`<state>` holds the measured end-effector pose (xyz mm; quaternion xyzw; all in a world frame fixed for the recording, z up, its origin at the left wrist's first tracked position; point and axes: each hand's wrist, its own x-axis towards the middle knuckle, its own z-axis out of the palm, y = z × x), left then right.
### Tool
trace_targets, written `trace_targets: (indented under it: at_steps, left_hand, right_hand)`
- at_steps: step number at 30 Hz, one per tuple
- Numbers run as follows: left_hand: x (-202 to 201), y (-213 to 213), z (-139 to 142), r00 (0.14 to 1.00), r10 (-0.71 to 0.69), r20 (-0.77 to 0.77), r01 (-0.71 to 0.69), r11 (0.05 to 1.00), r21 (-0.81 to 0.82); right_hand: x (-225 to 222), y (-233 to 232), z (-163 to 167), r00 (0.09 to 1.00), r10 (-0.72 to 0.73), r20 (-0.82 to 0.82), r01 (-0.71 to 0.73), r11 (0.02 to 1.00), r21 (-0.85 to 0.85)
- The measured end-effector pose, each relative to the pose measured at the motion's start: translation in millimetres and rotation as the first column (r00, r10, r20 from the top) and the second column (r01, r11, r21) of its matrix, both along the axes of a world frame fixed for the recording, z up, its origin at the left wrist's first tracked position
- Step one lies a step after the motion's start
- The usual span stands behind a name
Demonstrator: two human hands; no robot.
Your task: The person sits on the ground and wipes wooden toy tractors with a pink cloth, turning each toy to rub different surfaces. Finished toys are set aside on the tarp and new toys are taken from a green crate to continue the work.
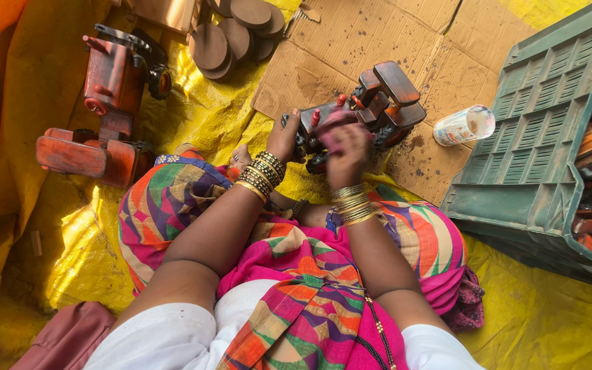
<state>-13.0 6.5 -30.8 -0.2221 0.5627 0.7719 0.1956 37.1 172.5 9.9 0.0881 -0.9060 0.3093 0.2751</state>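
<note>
Fingers of the right hand (346, 147) curl around a pink cloth (337, 122), pressing it onto a dark wooden toy tractor (371, 109) just above the middle of the frame. Across it, the left hand (286, 137) grips the tractor's front end, fingers wrapped over and mostly hidden. That tractor rests on a stained sheet of cardboard (371, 34) over yellow plastic sheeting (549, 322). At upper left stands an orange-red toy tractor (104, 103), with wooden discs (238, 31) near the top edge. A small plastic bottle (464, 125) lies beside a green crate (536, 137) at right.
</note>
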Motion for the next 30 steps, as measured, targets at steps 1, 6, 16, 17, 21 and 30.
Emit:
trace_targets:
  at_steps: [1,6,16,17,21,30]
  left_hand:
    - [1.2,-1.3,2.1,1.000,0.010,-0.014,-0.009,1.000,0.018]
    - [-0.7,-4.7,5.8,1.000,0.009,0.021,-0.010,0.999,0.047]
    - [-3.3,3.5,-23.8,0.985,0.032,-0.170,-0.062,0.982,-0.176]
    - [-2.9,4.0,-24.8,0.985,0.021,-0.170,-0.059,0.973,-0.224]
    - [1.9,6.8,-20.6,0.984,-0.020,-0.179,-0.044,0.937,-0.345]
    - [15.1,12.0,-4.2,0.971,-0.176,-0.164,0.079,0.878,-0.472]
  right_hand:
    - [3.3,-5.2,0.2,0.999,0.043,-0.003,-0.043,0.999,0.014]
    - [-17.5,8.4,-2.6,1.000,-0.002,-0.027,-0.005,0.966,-0.257]
    - [-19.4,27.4,-43.7,0.985,-0.122,0.118,0.160,0.903,-0.399]
    - [-18.1,29.9,-42.0,0.977,-0.143,0.157,0.193,0.908,-0.371]
    - [-7.8,45.5,-23.9,0.980,-0.063,0.190,0.149,0.865,-0.480]
    - [10.3,1.2,22.5,0.985,0.169,0.023,-0.167,0.984,-0.068]
